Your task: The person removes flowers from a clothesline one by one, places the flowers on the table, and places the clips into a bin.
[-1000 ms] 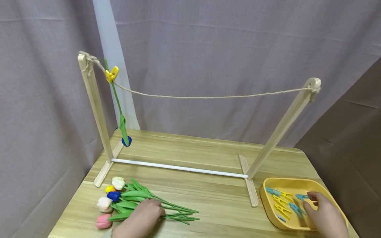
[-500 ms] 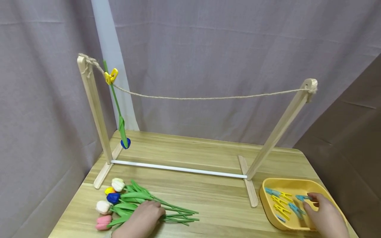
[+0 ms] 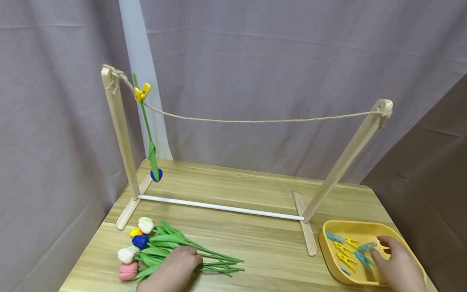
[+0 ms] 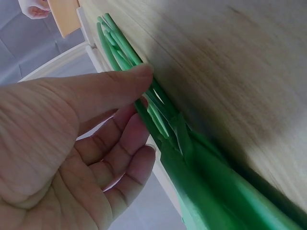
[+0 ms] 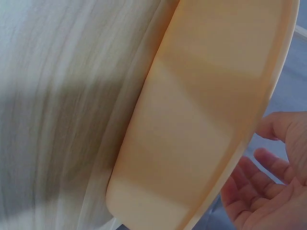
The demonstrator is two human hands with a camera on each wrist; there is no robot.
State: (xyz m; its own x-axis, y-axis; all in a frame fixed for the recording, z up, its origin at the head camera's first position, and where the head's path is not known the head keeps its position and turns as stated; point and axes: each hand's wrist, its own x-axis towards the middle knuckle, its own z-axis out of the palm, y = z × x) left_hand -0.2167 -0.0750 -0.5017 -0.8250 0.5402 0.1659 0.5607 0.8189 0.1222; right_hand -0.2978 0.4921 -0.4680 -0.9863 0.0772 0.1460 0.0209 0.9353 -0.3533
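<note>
Several artificial tulips with white, yellow, blue and pink heads lie at the table's front left, the pink tulip (image 3: 128, 271) nearest. My left hand (image 3: 175, 265) is over their green stems. In the left wrist view its thumb and forefinger pinch a tulip stem (image 4: 149, 117). At the right, my right hand (image 3: 398, 263) is over the yellow tray (image 3: 365, 225), thumb and fingers apart with nothing between them. Just left of its fingertips a blue clothespin (image 3: 366, 247) lies among several yellow and blue ones. The right wrist view shows the hand (image 5: 268, 184) behind the tray's wall.
A wooden stand spans the table, with a left post (image 3: 122, 134), a right post (image 3: 344, 162) and a white rod (image 3: 219, 207) low between them. From the sagging twine (image 3: 248, 121), a yellow clothespin (image 3: 142, 93) holds a blue tulip (image 3: 156, 174) head down.
The blue clothespin pinched by my right hand has been let go and now lies lower in the tray. My left hand stays on the stems; the head view has shifted slightly.
</note>
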